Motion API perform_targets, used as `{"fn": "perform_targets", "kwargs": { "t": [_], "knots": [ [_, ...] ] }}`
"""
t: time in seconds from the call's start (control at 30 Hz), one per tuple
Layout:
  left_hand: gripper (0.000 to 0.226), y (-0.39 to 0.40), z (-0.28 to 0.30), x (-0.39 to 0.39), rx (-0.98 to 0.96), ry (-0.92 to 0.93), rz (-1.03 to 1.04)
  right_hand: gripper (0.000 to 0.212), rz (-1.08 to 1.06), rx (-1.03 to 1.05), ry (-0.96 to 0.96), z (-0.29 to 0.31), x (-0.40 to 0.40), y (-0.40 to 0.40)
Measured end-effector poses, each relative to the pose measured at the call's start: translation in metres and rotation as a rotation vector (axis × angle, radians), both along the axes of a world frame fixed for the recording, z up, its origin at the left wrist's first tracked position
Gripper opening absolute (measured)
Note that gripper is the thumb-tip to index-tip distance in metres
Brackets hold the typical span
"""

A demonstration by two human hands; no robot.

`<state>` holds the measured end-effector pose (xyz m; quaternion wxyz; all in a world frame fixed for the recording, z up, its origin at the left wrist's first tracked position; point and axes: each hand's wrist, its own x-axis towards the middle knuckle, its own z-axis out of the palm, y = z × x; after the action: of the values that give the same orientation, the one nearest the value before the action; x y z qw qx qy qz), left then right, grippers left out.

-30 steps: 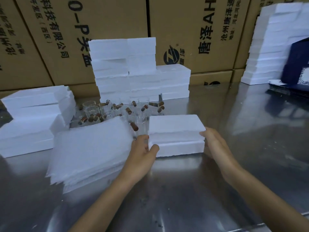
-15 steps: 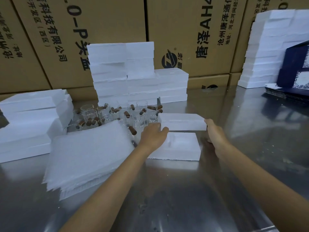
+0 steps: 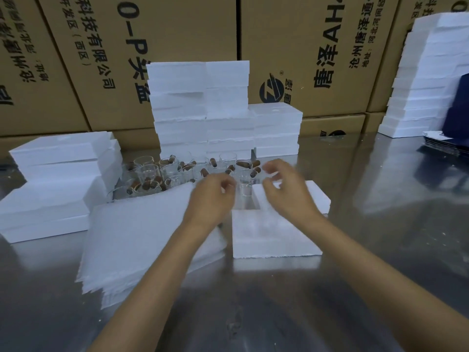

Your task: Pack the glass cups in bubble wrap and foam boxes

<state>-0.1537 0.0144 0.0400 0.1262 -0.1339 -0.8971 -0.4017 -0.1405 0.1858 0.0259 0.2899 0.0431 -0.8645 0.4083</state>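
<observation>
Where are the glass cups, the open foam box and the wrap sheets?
glass cups [image 3: 189, 171]: head view, middle of the cluster.
open foam box [image 3: 276, 240]: head view, its hollowed top.
wrap sheets [image 3: 142, 235]: head view, top sheet's middle.

Both hands, left [image 3: 212, 196] and right [image 3: 286, 191], are motion-blurred, so their fingers' grip cannot be told. The right hand hides part of the lid [image 3: 317, 199]. The far-right foam stack [image 3: 426, 80] and navy box [image 3: 459, 110] are cut by the edge.

You see big brown cardboard boxes [image 3: 177, 47] with black writing along the top. A shiny metal table [image 3: 253, 313] fills the bottom. Dark blue things [image 3: 456, 118] sit at the right edge.
</observation>
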Motion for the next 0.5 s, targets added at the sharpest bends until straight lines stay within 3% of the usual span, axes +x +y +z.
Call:
{"fn": "perform_targets", "kwargs": {
  "t": [0.1, 0.17, 0.2, 0.3, 0.5],
  "knots": [
    [0.02, -0.046, 0.005, -0.011, -0.085, 0.008, 0.186, 0.028, 0.121, 0.135, -0.312, -0.001, -0.026, -0.043],
    [0.009, -0.072, 0.002, -0.018, -0.229, -0.124, 0.255, 0.033, 0.108, 0.241, -0.464, -0.006, -0.041, -0.067],
    [0.016, -0.08, -0.002, -0.02, -0.274, -0.198, 0.252, 0.032, 0.094, 0.29, -0.504, -0.009, -0.047, -0.077],
    [0.042, -0.088, -0.017, -0.021, -0.225, -0.331, 0.177, 0.023, 0.032, 0.423, -0.547, -0.015, -0.062, -0.097],
    [0.023, -0.093, -0.028, -0.017, -0.149, -0.228, 0.135, 0.029, -0.053, 0.477, -0.547, -0.011, -0.069, -0.097]
  ]
}}
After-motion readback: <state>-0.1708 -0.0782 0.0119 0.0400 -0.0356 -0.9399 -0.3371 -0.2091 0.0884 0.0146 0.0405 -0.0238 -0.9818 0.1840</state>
